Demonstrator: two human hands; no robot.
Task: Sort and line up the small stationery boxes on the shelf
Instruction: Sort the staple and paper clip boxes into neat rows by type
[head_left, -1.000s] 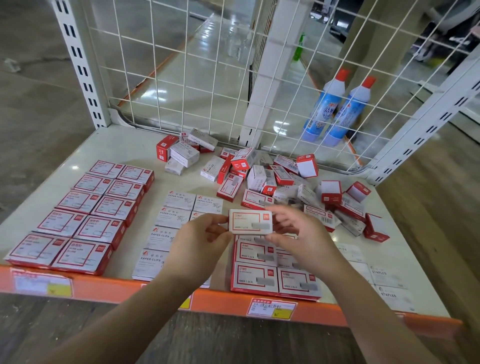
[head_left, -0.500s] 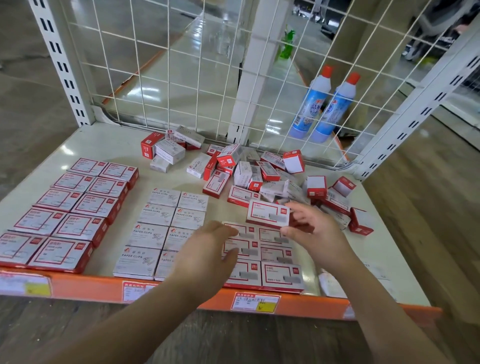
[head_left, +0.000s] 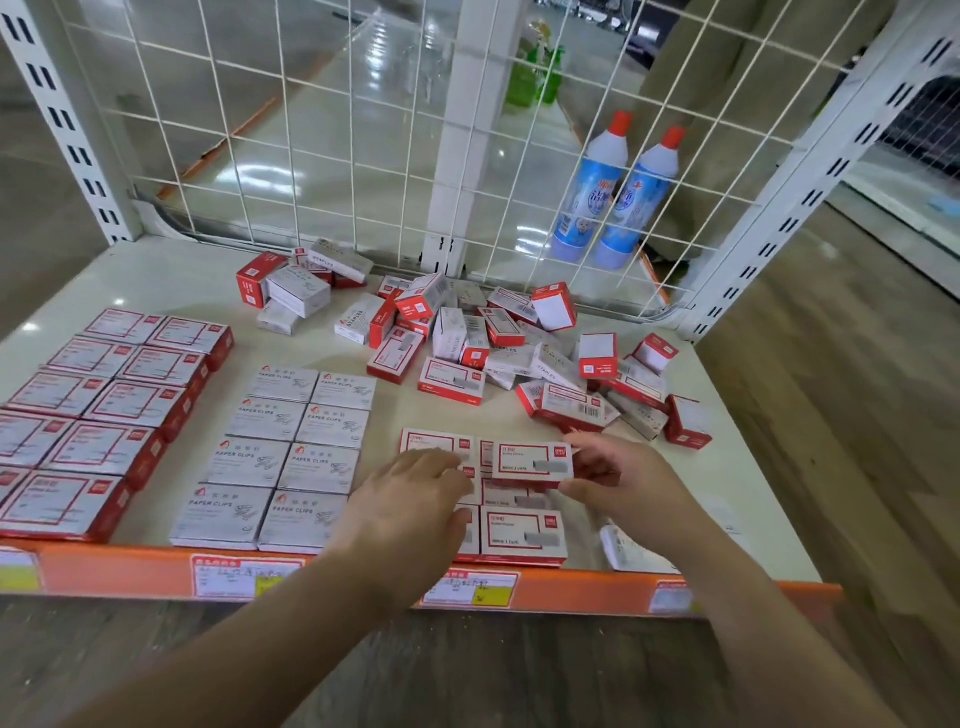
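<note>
- The right hand (head_left: 618, 480) pinches a flat rectangular cardboard box with a white face and red border (head_left: 532, 462) by its right end, holding it level just above the near-centre block of matching red-and-white boxes (head_left: 522, 535)
- The left hand (head_left: 410, 499) lies palm down with relaxed fingers on the left side of that block, holding nothing
- The smooth cream metal shelf (head_left: 171, 280) has an orange front lip with paper price labels
- At near left sits a neat grid of larger glossy red-edged boxes (head_left: 104, 395); beside it, pale grey matte boxes printed PAPER CLIPS (head_left: 291, 457) in two tidy columns
- Toward the far right lies a jumbled heap of small red and white boxes (head_left: 498, 338) (some tilted, some on end)
- Behind the white wire mesh back (head_left: 311, 130) stand two blue plastic bottles with red caps (head_left: 613, 192)
</note>
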